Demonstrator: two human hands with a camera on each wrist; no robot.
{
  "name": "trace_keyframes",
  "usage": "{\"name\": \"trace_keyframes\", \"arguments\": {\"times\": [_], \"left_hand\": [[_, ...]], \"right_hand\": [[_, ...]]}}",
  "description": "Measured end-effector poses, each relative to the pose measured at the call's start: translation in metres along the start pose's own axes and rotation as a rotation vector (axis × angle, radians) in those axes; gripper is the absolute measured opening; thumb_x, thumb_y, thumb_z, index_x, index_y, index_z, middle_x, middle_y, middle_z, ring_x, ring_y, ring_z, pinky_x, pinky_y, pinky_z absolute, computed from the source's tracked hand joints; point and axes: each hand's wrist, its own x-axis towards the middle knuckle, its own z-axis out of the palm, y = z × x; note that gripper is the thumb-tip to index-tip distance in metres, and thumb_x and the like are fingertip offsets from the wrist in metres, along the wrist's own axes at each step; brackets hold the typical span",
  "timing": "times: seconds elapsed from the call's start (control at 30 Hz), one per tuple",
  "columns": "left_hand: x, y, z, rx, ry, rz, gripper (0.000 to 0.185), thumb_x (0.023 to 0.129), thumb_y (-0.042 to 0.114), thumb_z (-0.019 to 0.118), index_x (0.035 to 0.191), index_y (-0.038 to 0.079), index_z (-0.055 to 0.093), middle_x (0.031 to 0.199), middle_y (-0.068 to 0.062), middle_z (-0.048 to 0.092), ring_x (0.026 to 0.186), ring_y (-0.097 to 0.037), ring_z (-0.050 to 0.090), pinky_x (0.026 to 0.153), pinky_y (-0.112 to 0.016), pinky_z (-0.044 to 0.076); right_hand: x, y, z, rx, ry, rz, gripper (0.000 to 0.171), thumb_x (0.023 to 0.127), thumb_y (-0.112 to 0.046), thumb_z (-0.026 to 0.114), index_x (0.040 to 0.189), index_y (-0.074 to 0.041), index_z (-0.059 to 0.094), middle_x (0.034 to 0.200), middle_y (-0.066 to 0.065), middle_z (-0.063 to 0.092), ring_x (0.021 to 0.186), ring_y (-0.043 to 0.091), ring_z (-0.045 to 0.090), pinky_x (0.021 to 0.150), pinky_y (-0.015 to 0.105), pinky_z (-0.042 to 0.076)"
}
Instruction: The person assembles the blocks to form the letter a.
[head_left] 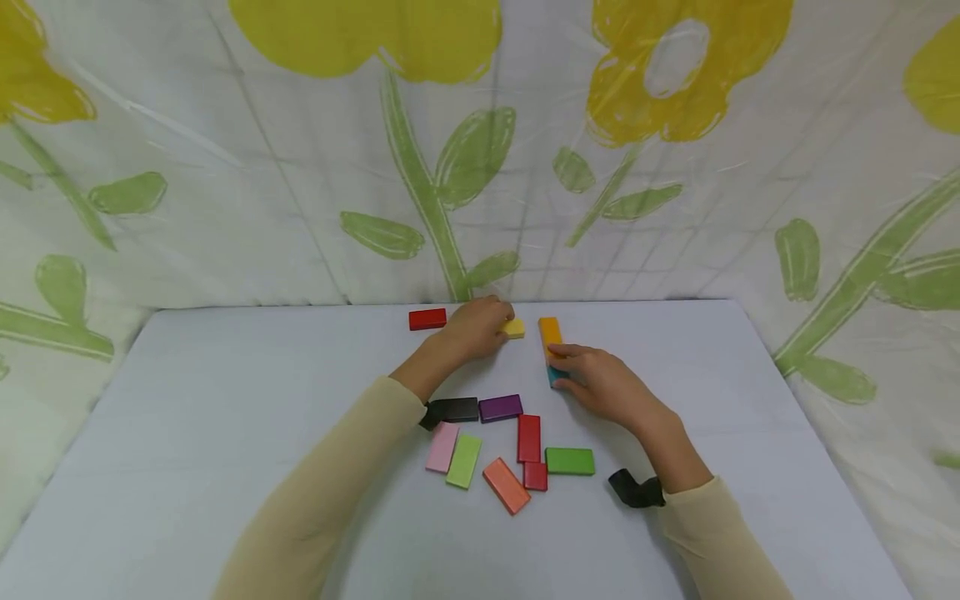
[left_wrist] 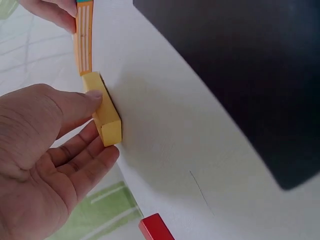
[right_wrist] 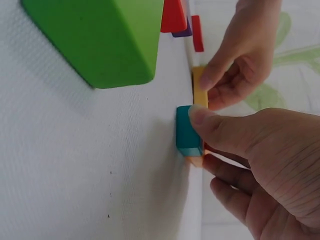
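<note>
Near the back of the table my left hand [head_left: 478,325] pinches a yellow block [left_wrist: 106,112] between thumb and fingers. To its right, my right hand [head_left: 603,385] pinches a teal block [right_wrist: 186,129] and an orange block [head_left: 551,331] that lie against each other. Its thumb is on the teal one, and its fingers reach round to the orange one's far side. White stripes mark one face of the orange block [left_wrist: 84,37]. In the left wrist view, the yellow block's end is right by the orange one. A red block [head_left: 427,319] lies left of my left hand.
Closer to me lie black [head_left: 456,409], purple [head_left: 501,407], pink [head_left: 442,447], light green [head_left: 464,461], coral [head_left: 507,486] and green [head_left: 569,461] blocks. A long red block [head_left: 528,438] and a short red block [head_left: 536,476] lie among them. A flower-patterned curtain [head_left: 300,208] hangs behind the white table.
</note>
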Motion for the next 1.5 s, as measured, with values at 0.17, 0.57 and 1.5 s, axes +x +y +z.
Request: {"name": "trace_keyframes", "arguments": {"times": [0.17, 0.57, 1.5], "left_hand": [[0.003, 0.006, -0.001, -0.013, 0.012, 0.017, 0.035, 0.098, 0.018, 0.064, 0.131, 0.006, 0.064, 0.123, -0.011, 0.068, 0.108, -0.025, 0.063, 0.102, -0.037, 0.053], [0.011, 0.019, -0.004, 0.037, 0.051, 0.026, 0.029, 0.098, 0.014, 0.062, 0.126, 0.007, 0.066, 0.116, -0.011, 0.066, 0.104, -0.025, 0.063, 0.095, -0.038, 0.056], [0.018, 0.024, 0.004, 0.004, 0.010, -0.002, 0.032, 0.099, 0.018, 0.063, 0.130, 0.007, 0.064, 0.121, -0.010, 0.066, 0.108, -0.024, 0.062, 0.101, -0.037, 0.054]], "right_hand": [[-0.004, 0.001, -0.002, -0.003, -0.003, 0.008, 0.042, 0.093, -0.021, 0.073, 0.131, -0.005, 0.067, 0.144, 0.010, 0.062, 0.135, 0.032, 0.057, 0.110, 0.049, 0.049], [-0.001, -0.001, -0.004, -0.022, -0.002, 0.000, 0.041, 0.094, -0.017, 0.072, 0.132, -0.004, 0.066, 0.144, 0.013, 0.060, 0.135, 0.034, 0.057, 0.111, 0.051, 0.048], [-0.001, -0.001, -0.004, -0.023, 0.008, -0.019, 0.042, 0.093, -0.019, 0.073, 0.132, -0.005, 0.066, 0.143, 0.015, 0.061, 0.133, 0.035, 0.058, 0.109, 0.050, 0.050]]}}
